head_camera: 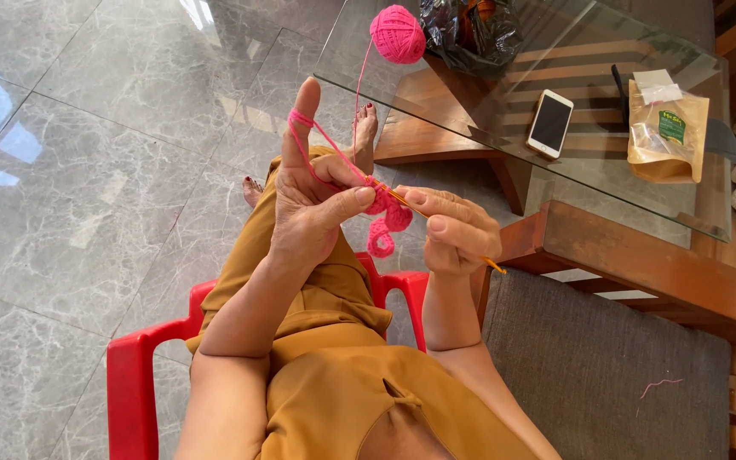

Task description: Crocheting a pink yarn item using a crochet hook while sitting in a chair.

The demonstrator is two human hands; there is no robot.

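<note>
Lap: mustard-brown cloth garment (334,375) covers the person's legs, seated on a red plastic chair (134,375).
Left hand: left hand (308,200) is raised, index finger pointing up with pink yarn strand (321,136) looped around it; thumb and middle finger pinch the small pink crocheted piece (382,223).
Right hand: right hand (457,232) is clenched around a thin orange crochet hook (411,207), its tip at the crocheted piece, its tail poking out below the palm.
Crocheted piece: curly, hangs between both hands, above the knees and off the desk.
Yarn ball: round pink ball of yarn (397,34) sits on the glass-topped wooden desk (606,183), near its far corner; the strand runs from it down to the left index finger.
Desk items: white smartphone (550,123) lies face up; tan paper pouch (666,132) is just beside it; black crumpled plastic bag (470,34) is next to the ball.
Floor: grey polished marble tiles (87,170), bare toes resting there.
Seat nearby: grey fabric cushion (606,366) to the right.
</note>
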